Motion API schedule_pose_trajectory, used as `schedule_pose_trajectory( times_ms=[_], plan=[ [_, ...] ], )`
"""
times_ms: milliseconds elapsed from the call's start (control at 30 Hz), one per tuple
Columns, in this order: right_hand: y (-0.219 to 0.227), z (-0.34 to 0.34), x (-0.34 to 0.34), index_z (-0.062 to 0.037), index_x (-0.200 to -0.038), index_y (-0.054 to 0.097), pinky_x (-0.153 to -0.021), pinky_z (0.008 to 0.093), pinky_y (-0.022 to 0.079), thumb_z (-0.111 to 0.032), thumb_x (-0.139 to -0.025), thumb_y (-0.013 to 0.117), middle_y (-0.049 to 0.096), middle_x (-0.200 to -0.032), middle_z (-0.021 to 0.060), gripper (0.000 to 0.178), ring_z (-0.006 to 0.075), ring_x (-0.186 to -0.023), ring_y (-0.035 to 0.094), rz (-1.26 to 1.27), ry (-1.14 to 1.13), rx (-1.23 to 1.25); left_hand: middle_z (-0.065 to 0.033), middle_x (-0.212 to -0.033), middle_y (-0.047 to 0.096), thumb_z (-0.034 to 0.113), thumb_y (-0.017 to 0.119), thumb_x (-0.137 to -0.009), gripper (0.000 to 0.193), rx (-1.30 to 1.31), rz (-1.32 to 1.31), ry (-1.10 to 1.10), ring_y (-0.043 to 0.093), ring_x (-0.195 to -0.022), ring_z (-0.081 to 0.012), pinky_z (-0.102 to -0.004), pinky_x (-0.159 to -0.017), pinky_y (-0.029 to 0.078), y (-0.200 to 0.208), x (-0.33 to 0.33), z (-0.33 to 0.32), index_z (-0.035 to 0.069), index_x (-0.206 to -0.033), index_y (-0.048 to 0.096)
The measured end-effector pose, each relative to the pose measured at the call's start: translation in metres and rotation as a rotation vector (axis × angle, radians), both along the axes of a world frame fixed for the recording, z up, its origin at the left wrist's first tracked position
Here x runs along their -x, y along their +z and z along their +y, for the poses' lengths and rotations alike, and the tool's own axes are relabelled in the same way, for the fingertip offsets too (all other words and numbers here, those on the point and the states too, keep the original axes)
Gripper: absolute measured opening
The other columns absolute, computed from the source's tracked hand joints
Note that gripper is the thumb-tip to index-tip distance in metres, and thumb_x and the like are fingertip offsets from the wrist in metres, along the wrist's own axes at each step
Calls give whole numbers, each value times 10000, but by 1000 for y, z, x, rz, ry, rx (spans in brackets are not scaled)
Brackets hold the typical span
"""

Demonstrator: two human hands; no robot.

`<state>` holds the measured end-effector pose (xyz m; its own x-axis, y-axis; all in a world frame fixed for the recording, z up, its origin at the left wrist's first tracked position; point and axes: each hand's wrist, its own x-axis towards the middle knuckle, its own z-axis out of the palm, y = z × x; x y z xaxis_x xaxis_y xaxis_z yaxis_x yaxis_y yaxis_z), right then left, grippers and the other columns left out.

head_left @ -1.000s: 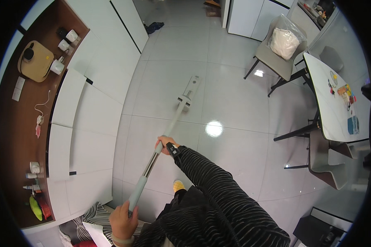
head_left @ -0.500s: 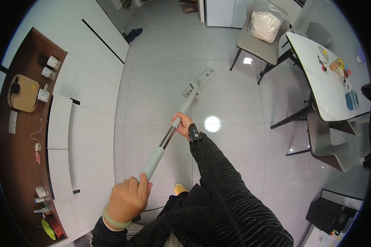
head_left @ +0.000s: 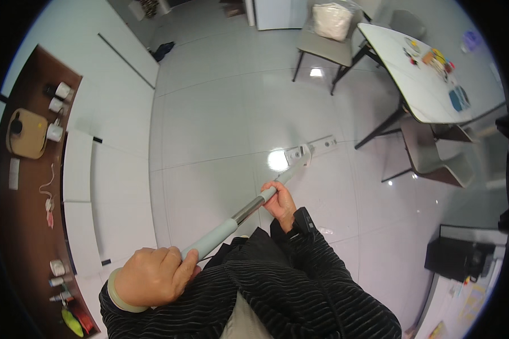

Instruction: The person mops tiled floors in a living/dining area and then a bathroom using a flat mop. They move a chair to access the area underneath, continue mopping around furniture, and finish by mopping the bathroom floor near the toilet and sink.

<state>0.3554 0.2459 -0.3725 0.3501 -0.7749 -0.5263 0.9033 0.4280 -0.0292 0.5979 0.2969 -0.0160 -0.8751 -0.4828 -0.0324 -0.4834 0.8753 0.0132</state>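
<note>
On the glossy white tile floor [head_left: 209,113], both hands grip the mop handle [head_left: 232,223].

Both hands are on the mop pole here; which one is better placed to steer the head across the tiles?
Probably the right hand: it grips the mop pole lower, nearer the mop head. The left hand holds the top end.

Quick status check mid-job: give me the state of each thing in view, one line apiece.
Mop: held slanted, flat head down on the floor.
Left hand: closed around the top end of the handle.
Right hand: gripping the pole lower down.
Floor: glossy white tiles, reflecting a ceiling light.
Table: standing, small colourful items on top.
Chair: standing by the table, a bag on its seat.
Cabinet doors: shut.
</note>
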Motion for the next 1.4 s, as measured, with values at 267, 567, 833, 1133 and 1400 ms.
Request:
schedule_pose_trajectory(
  times_ms=[267,567,833,1133,1400],
  plan=[
    [-37,90,23,-33,-869,506,-809,415,438,-63,-808,521,547,-862,100,70,241,-850,540,57,-102,-270,-34,-585,497,178,780,-699,285,-229,153,49,519,-468,-214,-303,-411,396,-33,-22,0,74,-923,637],
    [-72,57,-78,-38,-920,554,-588,362,388,-102,-794,486,532,-866,114,157,248,-753,521,54,178,-556,-62,-658,621,108,822,-614,206,-302,405,715,551,-518,-167,-259,-471,409,-60,-128,17,69,-779,704],
    [-66,-54,-79,-56,-883,520,-512,355,365,-132,-821,448,569,-802,119,122,232,-694,524,322,363,-446,-56,-667,606,77,810,-636,251,-280,492,979,519,-527,-140,-258,-485,408,-106,-110,30,40,-850,685],
    [-151,-195,-1,-57,-870,652,-628,392,487,-130,-837,472,635,-914,159,196,276,-756,576,859,510,-143,-61,-694,549,34,767,-676,313,-270,600,897,458,-496,-149,-266,-462,384,-163,11,-34,30,-969,655],
    [-105,-276,86,7,-785,627,-621,393,475,-174,-878,467,596,-830,166,259,268,-730,560,669,153,-317,-78,-720,577,23,748,-698,297,-198,696,761,511,-522,-174,-283,-478,424,-205,104,-121,11,-973,637]
  ],
)
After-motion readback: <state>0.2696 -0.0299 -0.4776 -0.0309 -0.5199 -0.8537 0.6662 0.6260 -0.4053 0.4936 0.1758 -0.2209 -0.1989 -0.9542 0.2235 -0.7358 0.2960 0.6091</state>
